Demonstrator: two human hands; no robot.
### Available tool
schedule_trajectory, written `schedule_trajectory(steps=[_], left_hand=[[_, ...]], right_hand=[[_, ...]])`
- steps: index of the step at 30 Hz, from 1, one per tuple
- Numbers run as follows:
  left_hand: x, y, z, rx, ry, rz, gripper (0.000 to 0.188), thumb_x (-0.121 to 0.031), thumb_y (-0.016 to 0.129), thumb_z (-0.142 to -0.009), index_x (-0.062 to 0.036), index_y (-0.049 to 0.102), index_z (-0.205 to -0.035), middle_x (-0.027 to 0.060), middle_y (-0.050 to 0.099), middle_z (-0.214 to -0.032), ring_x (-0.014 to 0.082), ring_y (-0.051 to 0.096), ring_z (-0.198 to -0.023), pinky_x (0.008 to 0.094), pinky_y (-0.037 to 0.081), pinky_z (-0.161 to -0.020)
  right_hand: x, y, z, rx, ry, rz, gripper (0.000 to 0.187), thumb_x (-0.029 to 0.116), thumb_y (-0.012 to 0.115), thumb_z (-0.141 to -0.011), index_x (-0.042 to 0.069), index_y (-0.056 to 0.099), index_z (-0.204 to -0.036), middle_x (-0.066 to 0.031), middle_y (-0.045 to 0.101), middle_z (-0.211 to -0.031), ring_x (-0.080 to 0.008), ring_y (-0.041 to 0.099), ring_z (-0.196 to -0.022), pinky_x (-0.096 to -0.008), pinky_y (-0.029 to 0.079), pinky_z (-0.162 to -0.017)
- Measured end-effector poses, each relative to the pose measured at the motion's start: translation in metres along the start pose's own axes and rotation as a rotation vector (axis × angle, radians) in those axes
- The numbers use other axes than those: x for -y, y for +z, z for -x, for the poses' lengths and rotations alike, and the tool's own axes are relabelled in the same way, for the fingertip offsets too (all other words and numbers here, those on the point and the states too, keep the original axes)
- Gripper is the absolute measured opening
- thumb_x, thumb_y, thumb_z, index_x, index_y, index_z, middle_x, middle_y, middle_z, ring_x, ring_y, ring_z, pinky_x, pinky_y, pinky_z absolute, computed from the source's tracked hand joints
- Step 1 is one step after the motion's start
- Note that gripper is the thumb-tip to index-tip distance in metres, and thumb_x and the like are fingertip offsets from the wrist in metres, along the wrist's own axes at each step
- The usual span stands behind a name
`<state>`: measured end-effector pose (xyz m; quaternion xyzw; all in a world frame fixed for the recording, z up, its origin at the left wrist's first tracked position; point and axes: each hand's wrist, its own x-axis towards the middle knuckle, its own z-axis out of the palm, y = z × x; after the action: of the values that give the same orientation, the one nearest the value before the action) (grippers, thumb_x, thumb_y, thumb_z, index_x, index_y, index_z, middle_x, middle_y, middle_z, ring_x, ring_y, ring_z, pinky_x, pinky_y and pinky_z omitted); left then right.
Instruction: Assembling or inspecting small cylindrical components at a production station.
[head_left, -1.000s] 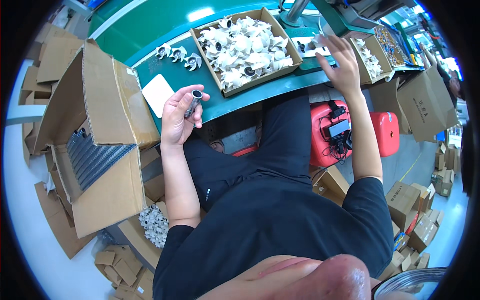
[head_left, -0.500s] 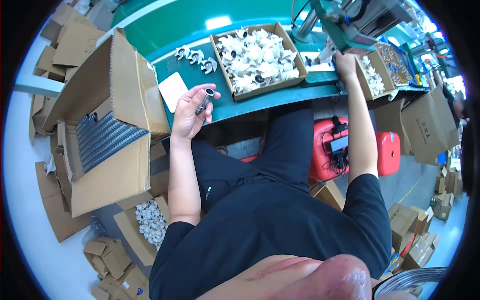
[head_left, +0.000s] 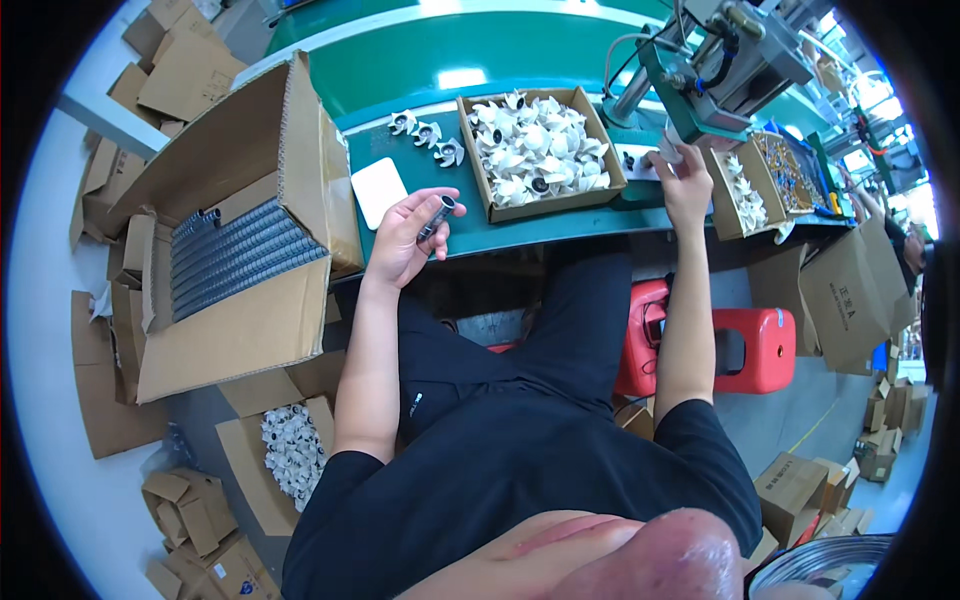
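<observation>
My left hand [head_left: 408,240] is closed around a short dark metal sleeve [head_left: 436,217], its open round end facing up. My right hand [head_left: 686,185] is at the press fixture on the right, fingers closed on a white part [head_left: 670,143] that looks like a bladed impeller; the fingers partly hide it. Between my hands stands a shallow cardboard box [head_left: 552,207] heaped with white impellers [head_left: 540,140]. A few loose impellers [head_left: 427,134] lie in a row on the green bench, left of that box. A white card [head_left: 380,192] lies beside my left hand.
A large open carton [head_left: 250,345] at left holds rows of dark metal sleeves [head_left: 240,255]. The bench press [head_left: 700,95] stands at back right, near a smaller box of white impellers [head_left: 742,195]. Below are a red stool [head_left: 755,350] and another box of white parts [head_left: 293,455].
My right hand has drawn back from under the press, and the white part now shows at its fingers. My left hand still holds the sleeve. The whole view has shifted slightly.
</observation>
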<state>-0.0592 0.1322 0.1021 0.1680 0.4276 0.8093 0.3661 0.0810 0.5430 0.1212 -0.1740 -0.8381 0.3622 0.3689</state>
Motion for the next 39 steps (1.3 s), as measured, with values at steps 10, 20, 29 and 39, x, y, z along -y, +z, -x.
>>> schedule_trajectory(steps=[10, 20, 29, 39], left_hand=[[0.001, -0.002, 0.009, 0.079, -0.044, -0.005, 0.032, -0.023, 0.064, -0.099, -0.0006, 0.063, -0.122, 0.0086, 0.067, -0.096, 0.0073, 0.054, -0.062, 0.0222, 0.048, -0.053], [-0.003, 0.002, 0.002, 0.214, -0.137, -0.093, 0.025, -0.013, 0.072, -0.093, -0.0025, 0.061, -0.112, 0.0046, 0.064, -0.089, 0.0098, 0.06, -0.066, 0.0238, 0.049, -0.056], [0.002, -0.001, 0.001, 0.227, -0.129, 0.021, 0.022, -0.02, 0.069, -0.096, -0.0043, 0.057, -0.105, 0.0036, 0.061, -0.084, 0.0082, 0.053, -0.062, 0.024, 0.048, -0.055], [-0.006, -0.001, -0.009, 0.124, -0.182, 0.092, 0.034, -0.04, 0.047, -0.106, -0.0075, 0.053, -0.113, 0.0047, 0.055, -0.073, 0.0031, 0.034, -0.048, 0.0173, 0.03, -0.04]], right_hand=[[0.149, 0.055, 0.034, -0.03, -0.412, 0.036, 0.044, 0.01, 0.08, -0.08, 0.004, 0.065, -0.121, -0.0138, 0.066, -0.117, -0.0295, 0.063, -0.109, -0.0372, 0.05, -0.092], [0.176, 0.122, 0.089, 0.538, -0.727, -0.272, 0.04, 0.005, 0.079, -0.077, 0.007, 0.067, -0.116, -0.0108, 0.066, -0.107, -0.03, 0.063, -0.1, -0.0387, 0.052, -0.086], [0.164, 0.11, 0.085, 0.321, -0.569, -0.379, 0.031, 0.003, 0.081, -0.077, 0.005, 0.07, -0.107, -0.0091, 0.07, -0.097, -0.0253, 0.067, -0.086, -0.0346, 0.054, -0.078], [0.051, 0.006, 0.022, -0.226, -0.125, 0.19, 0.021, 0.012, 0.078, -0.084, 0.001, 0.075, -0.102, -0.0102, 0.073, -0.092, -0.0153, 0.067, -0.076, -0.0268, 0.052, -0.071]])
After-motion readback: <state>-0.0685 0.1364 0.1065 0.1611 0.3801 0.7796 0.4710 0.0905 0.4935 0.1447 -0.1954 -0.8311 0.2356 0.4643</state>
